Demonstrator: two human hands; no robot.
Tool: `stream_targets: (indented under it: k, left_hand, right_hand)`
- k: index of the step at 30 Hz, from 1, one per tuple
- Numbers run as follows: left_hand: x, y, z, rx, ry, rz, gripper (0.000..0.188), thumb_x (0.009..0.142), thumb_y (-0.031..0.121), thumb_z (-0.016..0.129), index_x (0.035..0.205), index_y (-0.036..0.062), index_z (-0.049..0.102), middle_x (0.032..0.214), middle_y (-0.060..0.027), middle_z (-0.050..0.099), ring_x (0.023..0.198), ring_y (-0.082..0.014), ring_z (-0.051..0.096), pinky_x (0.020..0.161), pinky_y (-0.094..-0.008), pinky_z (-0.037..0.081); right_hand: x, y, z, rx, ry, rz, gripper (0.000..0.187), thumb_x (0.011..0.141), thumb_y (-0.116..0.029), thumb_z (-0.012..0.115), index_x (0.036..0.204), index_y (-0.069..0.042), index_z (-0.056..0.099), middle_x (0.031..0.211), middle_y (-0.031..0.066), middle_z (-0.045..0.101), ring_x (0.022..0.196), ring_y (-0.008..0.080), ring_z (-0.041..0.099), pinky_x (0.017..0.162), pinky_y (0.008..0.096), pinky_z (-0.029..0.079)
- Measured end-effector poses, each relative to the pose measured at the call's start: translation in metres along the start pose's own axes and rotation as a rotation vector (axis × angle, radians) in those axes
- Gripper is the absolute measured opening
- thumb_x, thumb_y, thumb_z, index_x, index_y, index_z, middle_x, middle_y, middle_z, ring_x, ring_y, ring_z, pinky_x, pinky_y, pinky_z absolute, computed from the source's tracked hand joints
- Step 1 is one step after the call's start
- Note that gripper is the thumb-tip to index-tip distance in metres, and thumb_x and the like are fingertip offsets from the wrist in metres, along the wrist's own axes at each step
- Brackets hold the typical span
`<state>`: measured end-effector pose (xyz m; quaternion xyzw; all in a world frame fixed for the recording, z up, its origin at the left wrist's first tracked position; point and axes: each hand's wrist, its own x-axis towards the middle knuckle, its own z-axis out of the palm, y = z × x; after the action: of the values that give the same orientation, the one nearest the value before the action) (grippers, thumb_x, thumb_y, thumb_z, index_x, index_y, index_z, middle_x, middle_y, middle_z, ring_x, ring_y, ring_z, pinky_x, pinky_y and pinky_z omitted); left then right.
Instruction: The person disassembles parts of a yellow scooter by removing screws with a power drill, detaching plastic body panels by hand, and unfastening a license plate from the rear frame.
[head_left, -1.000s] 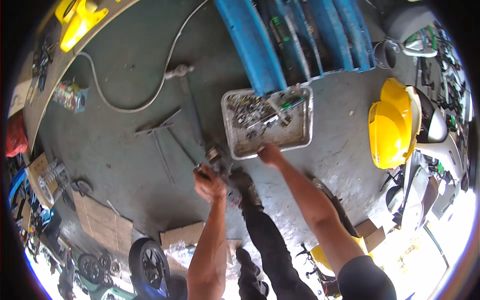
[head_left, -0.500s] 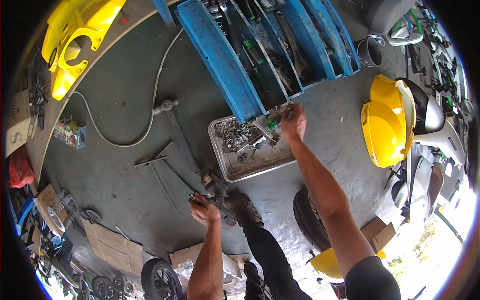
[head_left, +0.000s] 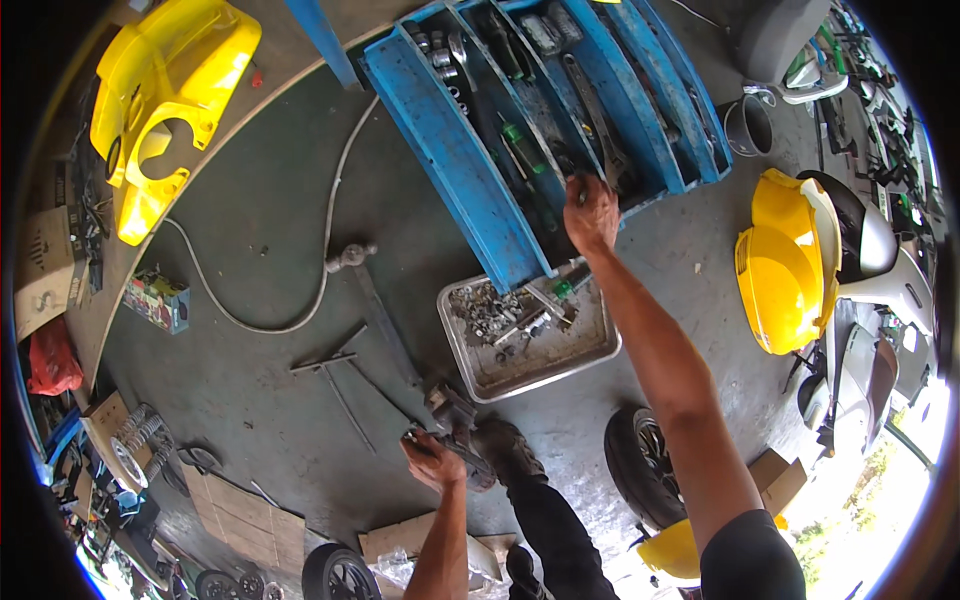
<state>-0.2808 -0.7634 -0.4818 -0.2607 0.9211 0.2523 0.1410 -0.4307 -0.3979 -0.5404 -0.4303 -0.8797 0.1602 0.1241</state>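
My right hand [head_left: 592,215] reaches over the near end of a blue cantilever toolbox [head_left: 440,165], its fingers closed at one of the open compartments; what they hold, if anything, is hidden. Beside it in the compartments lie an adjustable wrench [head_left: 598,120] and a green-handled screwdriver [head_left: 522,148]. My left hand [head_left: 436,462] is curled around a small dark object I cannot make out, close to my shoe [head_left: 508,450] and a block-like metal piece [head_left: 450,408]. Just below the toolbox, a metal tray [head_left: 540,376] holds loose nuts, bolts and a green-handled tool [head_left: 572,284].
A hammer [head_left: 385,320] and T-handle wrenches [head_left: 325,364] lie on the floor to the left, near a grey hose [head_left: 322,270]. Yellow fairings [head_left: 790,265] stand at the right, with a tire [head_left: 640,465] nearer me. Another yellow panel [head_left: 190,60] rests at the far left.
My right hand has moved away from the edge of the metal tray, up to the toolbox compartments. The left hand stays by my shoe. The whole view has shifted slightly.
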Motion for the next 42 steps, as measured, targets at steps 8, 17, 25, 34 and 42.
stream_targets:
  k: [8, 17, 25, 34, 42]
  left_hand:
    - [0.003, -0.002, 0.001, -0.090, -0.008, 0.033, 0.031, 0.092, 0.025, 0.045, 0.078, -0.0031, 0.048, 0.068, -0.0212, 0.052, 0.065, -0.0411, 0.052, 0.062, -0.0478, 0.038]
    - [0.009, -0.022, 0.004, -0.126, 0.008, 0.058, 0.026, 0.091, 0.021, 0.047, 0.078, -0.0017, 0.047, 0.061, -0.0179, 0.053, 0.056, -0.0380, 0.052, 0.055, -0.0453, 0.038]
    - [0.000, -0.022, 0.020, -0.109, -0.081, 0.080, 0.023, 0.090, 0.017, 0.046, 0.076, -0.0011, 0.048, 0.062, -0.0173, 0.053, 0.055, -0.0360, 0.053, 0.054, -0.0447, 0.038]
    - [0.007, -0.013, 0.009, -0.025, -0.001, 0.126, 0.028, 0.092, 0.020, 0.048, 0.077, -0.0027, 0.048, 0.069, -0.0222, 0.055, 0.062, -0.0405, 0.053, 0.058, -0.0480, 0.039]
    - [0.020, -0.042, -0.003, 0.030, 0.152, -0.019, 0.033, 0.093, 0.030, 0.046, 0.103, -0.0006, 0.056, 0.095, -0.0230, 0.060, 0.090, -0.0414, 0.056, 0.076, -0.0501, 0.043]
  right_hand:
    - [0.147, -0.080, 0.058, 0.152, -0.169, -0.003, 0.040, 0.087, -0.040, 0.052, 0.109, -0.007, 0.059, 0.113, 0.0218, 0.060, 0.108, 0.0380, 0.056, 0.090, 0.0433, 0.046]
    - [0.171, -0.118, 0.064, -0.162, -0.361, -0.048, 0.043, 0.085, -0.040, 0.059, 0.120, -0.016, 0.057, 0.121, 0.0171, 0.058, 0.115, 0.0315, 0.055, 0.091, 0.0427, 0.047]
    - [0.216, -0.069, 0.025, 0.093, -0.161, -0.103, 0.047, 0.091, -0.046, 0.049, 0.085, -0.003, 0.065, 0.087, 0.0176, 0.064, 0.078, 0.0322, 0.060, 0.072, 0.0393, 0.048]
    - [-0.180, 0.022, -0.187, 1.040, -0.706, 0.338, 0.024, 0.092, -0.025, 0.053, 0.095, -0.001, 0.057, 0.084, 0.0041, 0.060, 0.074, 0.0110, 0.053, 0.065, 0.0263, 0.041]
    - [-0.536, 0.138, -0.320, -0.112, -1.231, 0.559, 0.037, 0.090, -0.036, 0.051, 0.088, -0.003, 0.065, 0.072, 0.0159, 0.065, 0.069, 0.0302, 0.064, 0.062, 0.0435, 0.049]
